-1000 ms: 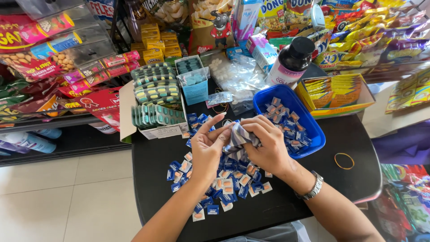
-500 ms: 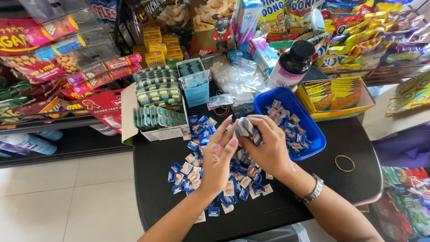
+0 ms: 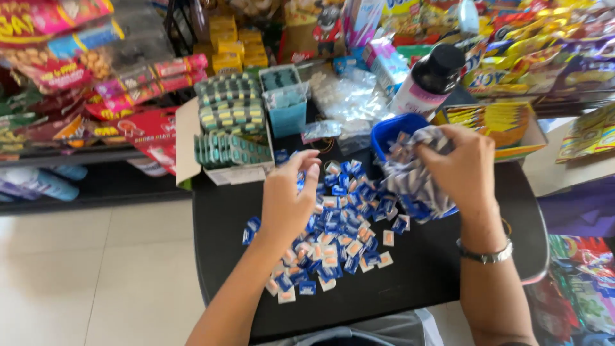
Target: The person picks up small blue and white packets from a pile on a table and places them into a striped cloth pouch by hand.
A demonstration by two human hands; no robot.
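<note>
My left hand [image 3: 288, 198] hovers with loose, parted fingers over the heap of small blue and white sachets [image 3: 333, 230] spread across the black tabletop [image 3: 435, 269], gripping nothing. My right hand [image 3: 458, 160] is clenched on a bunch of sachets [image 3: 413, 176], held over the blue tray [image 3: 394, 128] at the far right of the heap. The tabletop's near edge curves just below the heap, with bare black surface to the lower right and along the left rim. A cardboard box of green strips [image 3: 227, 144] crowds the far left corner, and a dark bottle [image 3: 429, 80] stands behind the tray. Half a second ago both hands met over the bunch at the middle; now they are apart, right one over the tray.
</note>
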